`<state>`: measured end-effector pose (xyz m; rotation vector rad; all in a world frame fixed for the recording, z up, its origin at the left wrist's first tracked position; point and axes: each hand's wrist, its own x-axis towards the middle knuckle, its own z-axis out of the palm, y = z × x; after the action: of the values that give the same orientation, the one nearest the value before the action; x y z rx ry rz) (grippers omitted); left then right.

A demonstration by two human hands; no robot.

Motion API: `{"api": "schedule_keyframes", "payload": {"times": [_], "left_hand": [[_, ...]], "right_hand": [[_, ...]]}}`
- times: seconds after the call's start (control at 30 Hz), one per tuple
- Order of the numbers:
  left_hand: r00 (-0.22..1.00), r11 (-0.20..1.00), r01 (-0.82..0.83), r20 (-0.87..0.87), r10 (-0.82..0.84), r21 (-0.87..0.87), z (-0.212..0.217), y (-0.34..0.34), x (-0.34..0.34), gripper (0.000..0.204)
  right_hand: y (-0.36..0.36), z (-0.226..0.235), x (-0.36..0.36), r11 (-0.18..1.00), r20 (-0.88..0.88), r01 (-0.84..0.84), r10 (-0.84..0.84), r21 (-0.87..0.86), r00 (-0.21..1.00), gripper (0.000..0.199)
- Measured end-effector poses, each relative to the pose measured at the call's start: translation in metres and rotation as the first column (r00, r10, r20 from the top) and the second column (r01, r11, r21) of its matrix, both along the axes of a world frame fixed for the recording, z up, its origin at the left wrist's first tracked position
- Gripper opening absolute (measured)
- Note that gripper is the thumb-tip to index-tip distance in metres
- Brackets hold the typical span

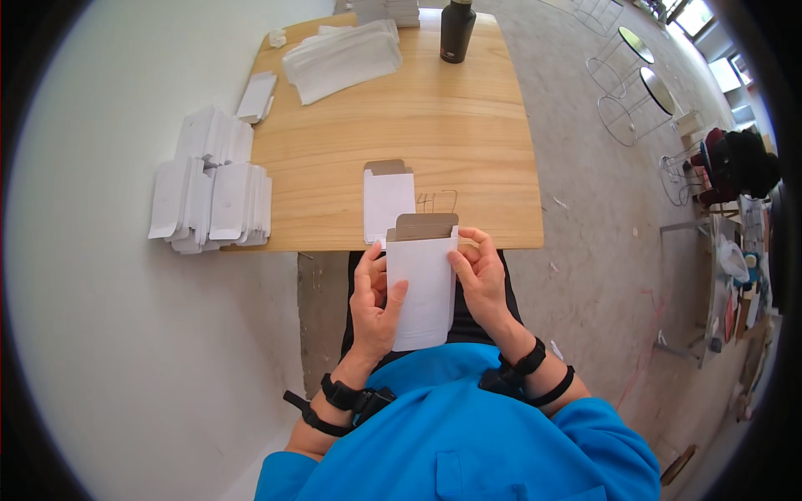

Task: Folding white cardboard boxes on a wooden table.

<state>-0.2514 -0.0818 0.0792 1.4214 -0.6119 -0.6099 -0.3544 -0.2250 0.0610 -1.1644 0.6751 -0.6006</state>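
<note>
A white cardboard box (422, 288) with its grey-brown top flap standing up is held above my lap, just off the table's front edge. My left hand (376, 301) grips its left side, thumb lying on the white face. At the upper right corner, my right hand (480, 271) pinches the edge and side flap between thumb and fingers. Just beyond it, a second white box (388, 200) lies on the table, its grey-brown flap pointing away from me. The held box partly covers its lower right corner.
On the wooden table (468, 117), stacks of white folded cartons (209, 192) line the left edge. A small white carton (256, 96), white sheets (342, 58) and a dark bottle (457, 33) stand farther back. Round stools (656, 88) and a seated person (735, 167) are to the right.
</note>
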Motion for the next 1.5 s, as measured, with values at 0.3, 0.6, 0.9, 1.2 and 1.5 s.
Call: {"api": "schedule_keyframes", "payload": {"times": [0.3, 0.6, 0.9, 1.2, 1.5], "left_hand": [[0.952, 0.994, 0.105, 0.285, -0.113, 0.041, 0.004, 0.01, 0.011, 0.059], [0.869, 0.964, 0.163, 0.432, -0.24, 0.208, 0.019, 0.016, 0.018, 0.052], [0.959, 0.959, 0.183, 0.177, -0.223, 0.215, 0.007, 0.022, 0.026, 0.021], [0.986, 0.969, 0.149, 0.05, -0.162, 0.198, 0.014, 0.009, 0.029, 0.02], [0.973, 0.949, 0.231, -0.054, -0.225, 0.212, 0.009, 0.021, 0.037, 0.021]], "right_hand": [[0.011, 0.016, -0.006, 0.929, 0.02, -0.007, 0.015, -0.37, 1.0, 0.048], [0.0, 0.012, -0.02, 0.975, 0.078, -0.196, 0.205, -0.107, 0.976, 0.036], [-0.009, 0.028, -0.023, 0.858, -0.146, -0.311, 0.274, -0.409, 0.95, 0.026], [-0.018, 0.02, -0.022, 0.87, -0.278, -0.409, 0.336, -0.274, 0.9, 0.011], [-0.021, 0.025, -0.009, 0.951, -0.121, -0.291, 0.302, 0.103, 0.946, 0.023]]}}
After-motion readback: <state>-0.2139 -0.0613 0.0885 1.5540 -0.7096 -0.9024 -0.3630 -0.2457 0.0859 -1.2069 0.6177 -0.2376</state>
